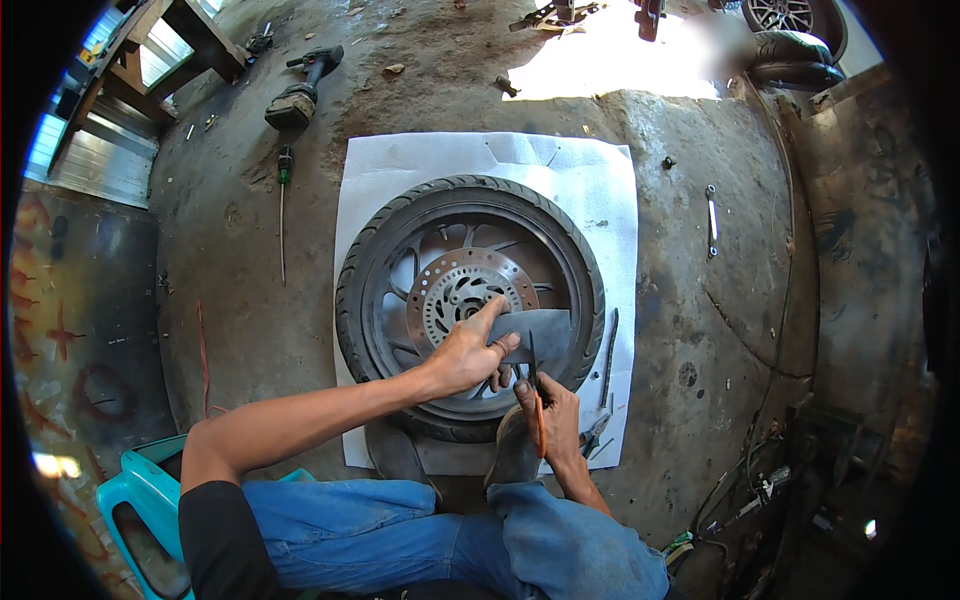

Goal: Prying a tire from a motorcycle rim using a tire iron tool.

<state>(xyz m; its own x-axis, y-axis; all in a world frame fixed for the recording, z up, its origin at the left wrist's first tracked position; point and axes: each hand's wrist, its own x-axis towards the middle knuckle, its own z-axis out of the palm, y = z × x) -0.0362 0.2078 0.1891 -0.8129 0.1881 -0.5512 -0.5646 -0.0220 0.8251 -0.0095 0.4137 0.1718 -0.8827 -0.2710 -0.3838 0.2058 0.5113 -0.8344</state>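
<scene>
A motorcycle wheel point(352, 260) with a black tyre lies flat on a white foam sheet point(385, 155) in front of me. At its hub is a drilled brake disc point(430, 275). My left hand point(466, 352) is over the hub, pinching a dark grey flexible sheet point(555, 328) between thumb and fingers, with the index finger stretched along its edge. In my right hand point(558, 408) is a pair of scissors point(541, 428) with orange handles. Their dark blades point away from me and meet the sheet's near edge. How far they cut into it is unclear.
Right of the wheel lie a thin dark bar point(609, 360) and pliers point(595, 432). A spanner point(712, 220) is farther right. A long screwdriver point(284, 200) and a cordless power tool point(300, 92) lie at left. Near my left elbow stands a turquoise plastic stool point(150, 500).
</scene>
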